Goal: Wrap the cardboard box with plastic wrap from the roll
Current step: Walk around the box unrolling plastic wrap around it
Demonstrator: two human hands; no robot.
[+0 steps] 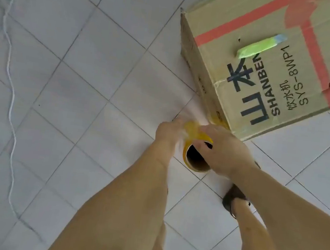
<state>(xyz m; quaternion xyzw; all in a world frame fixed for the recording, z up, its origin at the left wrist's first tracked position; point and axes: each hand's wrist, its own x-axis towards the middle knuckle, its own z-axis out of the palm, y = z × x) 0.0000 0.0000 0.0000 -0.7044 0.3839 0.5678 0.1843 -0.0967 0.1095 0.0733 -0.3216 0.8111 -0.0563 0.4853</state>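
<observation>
Two hands work the roll just off the near corner of the cardboard box (pixel 271 61), which stands on the tiled floor (pixel 80 93). Wrapping looks barely begun; next the film must be drawn onto the box. Right hand (pixel 225 151) curls over the roll (pixel 196 151); left hand (pixel 169 133) grips its far side.
</observation>
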